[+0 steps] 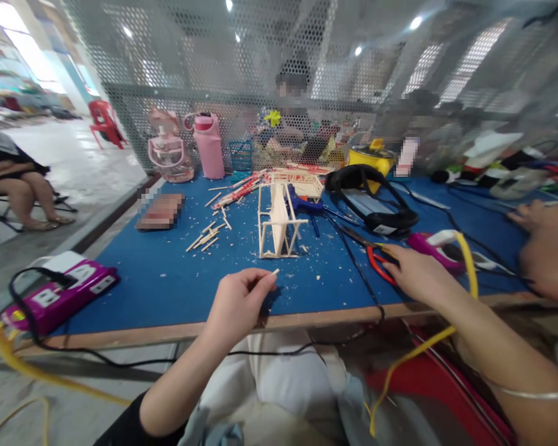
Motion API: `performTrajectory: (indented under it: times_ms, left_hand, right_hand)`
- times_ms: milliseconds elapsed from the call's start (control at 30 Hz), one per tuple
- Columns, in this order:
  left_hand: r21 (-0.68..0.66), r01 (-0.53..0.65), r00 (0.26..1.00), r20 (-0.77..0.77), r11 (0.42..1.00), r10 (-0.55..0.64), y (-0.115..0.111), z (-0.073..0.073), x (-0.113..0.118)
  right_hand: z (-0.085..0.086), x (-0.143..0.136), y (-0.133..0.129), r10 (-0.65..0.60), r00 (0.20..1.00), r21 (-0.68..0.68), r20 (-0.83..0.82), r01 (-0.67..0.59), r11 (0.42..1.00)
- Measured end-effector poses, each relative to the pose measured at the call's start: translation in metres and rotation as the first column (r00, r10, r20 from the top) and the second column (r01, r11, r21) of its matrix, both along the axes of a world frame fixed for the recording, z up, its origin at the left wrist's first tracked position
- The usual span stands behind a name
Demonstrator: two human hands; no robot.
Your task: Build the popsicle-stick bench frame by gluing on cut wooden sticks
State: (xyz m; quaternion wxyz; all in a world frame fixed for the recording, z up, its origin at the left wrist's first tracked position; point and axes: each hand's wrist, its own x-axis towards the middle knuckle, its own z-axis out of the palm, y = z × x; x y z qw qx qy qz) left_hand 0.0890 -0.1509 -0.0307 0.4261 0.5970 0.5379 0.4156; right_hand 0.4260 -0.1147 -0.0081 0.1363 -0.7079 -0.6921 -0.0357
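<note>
The person's left hand (pixel 242 298) is hovering at the worktop's (pixel 139 282) near edge, forearm slanting in from the lower left, its thumb and fingers pinching a short stick (pixel 276 272). The right hand (pixel 413 269) is stretching forward and inward, its fingers closing on the handles of a red-handled tool (pixel 379 265) whose dark tips are pointing away to the left. At the back, a pink bottle (pixel 210 148) and a clear bottle (pixel 171 162) are standing side by side, their contents hard to tell, near a blue basket (pixel 240 156); a yellow pot (pixel 385 162) is sitting farther right. A wooden stick frame (pixel 279 226) is standing just beyond the left hand, with loose sticks (pixel 208 237) lying to its left. A blue glue gun (pixel 307 204) is resting just behind the frame, and a black headset (pixel 393 218) is lying beyond the tool. A black cable (pixel 360 272) is running between the hands, and a co-worker's hand (pixel 546 217) is resting at far right.
</note>
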Motion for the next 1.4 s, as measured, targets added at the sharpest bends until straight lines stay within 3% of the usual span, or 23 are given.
performTrajectory:
  times_ms: [133,233,300,367,433,533,667,833,1133,1400]
  left_hand:
    - [-0.036,-0.025,0.988,0.15,0.999,0.03,-0.002,0.005,0.0]
    - [-0.079,0.019,0.967,0.255,0.997,0.001,-0.005,0.008,0.003]
    - [-0.089,0.066,0.948,0.317,0.994,-0.034,-0.007,0.009,0.007]
    - [-0.101,0.106,0.928,0.367,0.989,-0.062,-0.009,0.009,0.013]
    - [-0.11,0.132,0.909,0.41,0.985,-0.076,-0.013,0.011,0.02]
    - [-0.094,0.167,0.885,0.452,0.982,-0.107,-0.02,0.014,0.026]
    - [-0.058,0.191,0.878,0.457,0.98,-0.144,-0.027,0.019,0.026]
    - [0.007,0.186,0.9,0.399,0.983,-0.173,-0.031,0.023,0.023]
    - [0.069,0.207,0.884,0.414,0.976,-0.217,-0.039,0.023,0.021]
    - [0.109,0.231,0.872,0.418,0.967,-0.255,-0.04,0.017,0.018]
  right_hand:
    - [0.012,-0.007,-0.014,-0.119,0.993,-0.144,0.015,0.12,0.982]
    - [0.016,-0.024,-0.04,-0.171,0.964,-0.082,-0.204,0.158,0.984]
    - [0.013,-0.045,-0.063,-0.092,0.904,-0.024,-0.418,0.09,0.996]
    - [0.008,-0.073,-0.085,0.023,0.826,-0.086,-0.564,-0.087,0.993]
    - [0.005,-0.103,-0.1,0.053,0.729,-0.192,-0.683,-0.25,0.949]
    - [0.006,-0.134,-0.11,0.099,0.632,-0.208,-0.769,-0.394,0.895]
    - [0.016,-0.142,-0.109,0.189,0.606,-0.166,-0.773,-0.48,0.861]
    - [0.022,-0.14,-0.111,0.266,0.633,-0.124,-0.727,-0.503,0.856]
    - [0.004,-0.15,-0.109,0.203,0.614,-0.051,-0.763,-0.37,0.928]
    - [0.013,-0.144,-0.107,0.289,0.646,-0.023,-0.707,-0.429,0.903]
